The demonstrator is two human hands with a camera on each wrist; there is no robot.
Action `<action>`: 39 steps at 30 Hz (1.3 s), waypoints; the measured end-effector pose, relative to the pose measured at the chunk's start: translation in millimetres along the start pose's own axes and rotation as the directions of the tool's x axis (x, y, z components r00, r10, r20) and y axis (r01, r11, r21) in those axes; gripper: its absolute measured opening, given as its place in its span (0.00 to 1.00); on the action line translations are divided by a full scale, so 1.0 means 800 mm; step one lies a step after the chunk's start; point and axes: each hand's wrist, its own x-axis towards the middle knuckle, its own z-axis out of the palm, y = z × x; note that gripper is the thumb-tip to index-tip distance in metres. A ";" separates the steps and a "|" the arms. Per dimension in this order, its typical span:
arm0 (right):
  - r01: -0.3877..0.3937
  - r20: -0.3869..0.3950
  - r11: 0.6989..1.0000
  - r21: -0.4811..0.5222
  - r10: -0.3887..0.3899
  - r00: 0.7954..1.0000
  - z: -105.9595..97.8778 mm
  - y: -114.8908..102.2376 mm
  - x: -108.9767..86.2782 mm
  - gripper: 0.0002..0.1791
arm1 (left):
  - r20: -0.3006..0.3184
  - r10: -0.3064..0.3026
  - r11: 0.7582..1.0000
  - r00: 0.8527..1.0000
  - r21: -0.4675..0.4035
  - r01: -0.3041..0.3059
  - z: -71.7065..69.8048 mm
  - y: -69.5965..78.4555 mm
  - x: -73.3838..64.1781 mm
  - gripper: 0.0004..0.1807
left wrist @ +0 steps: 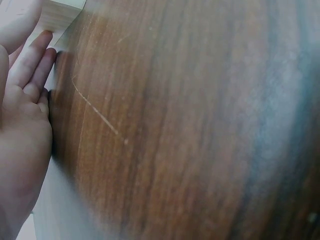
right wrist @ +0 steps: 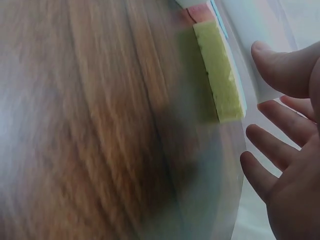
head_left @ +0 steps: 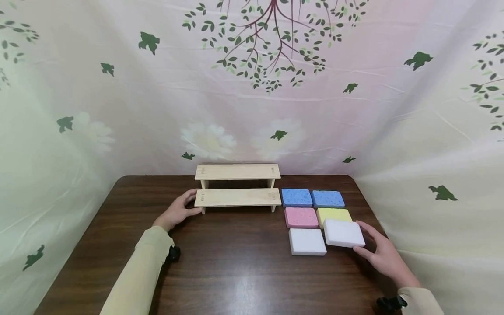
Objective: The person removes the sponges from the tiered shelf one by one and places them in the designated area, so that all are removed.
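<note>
My left hand (head_left: 178, 214) grips the left end of a pale wooden two-step shelf (head_left: 238, 198), with the thumb at the front and the fingers toward the back. In the left wrist view, fingertips meet the wood of the shelf (left wrist: 65, 27) near the tabletop. My right hand (head_left: 381, 251) pinches the right edge of a white sponge (head_left: 344, 232) between thumb and fingers. This sponge is tilted, raised off the table, and overlaps the front of a yellow sponge (head_left: 334, 214) in the head view. The right wrist view shows the white sponge (right wrist: 262, 30) beside the thumb.
Two blue sponges (head_left: 296, 197) lie just right of the shelf. A pink sponge (head_left: 301, 217) sits beside the yellow one, and another white sponge (head_left: 307, 242) lies in front of it. Patterned cloth (head_left: 236, 122) hangs behind and beside the brown table (head_left: 236, 271).
</note>
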 end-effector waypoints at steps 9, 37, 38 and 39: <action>0.015 0.009 1.000 -0.017 -0.015 1.000 0.003 0.015 -0.008 0.44 | -0.005 0.008 1.000 1.000 0.017 -0.008 -0.004 -0.001 0.001 0.48; 0.004 0.155 0.995 -0.104 0.012 0.988 0.010 0.026 -0.001 0.46 | -0.005 0.001 1.000 1.000 0.018 -0.001 -0.003 -0.002 0.003 0.46; 0.004 0.159 0.994 -0.106 0.013 0.987 0.010 0.025 -0.001 0.46 | -0.008 -0.001 1.000 1.000 0.012 0.001 -0.003 -0.002 0.003 0.46; 0.004 0.161 0.994 -0.109 0.014 0.987 0.010 0.025 -0.001 0.46 | -0.008 0.000 1.000 1.000 0.011 0.000 -0.003 -0.002 0.003 0.46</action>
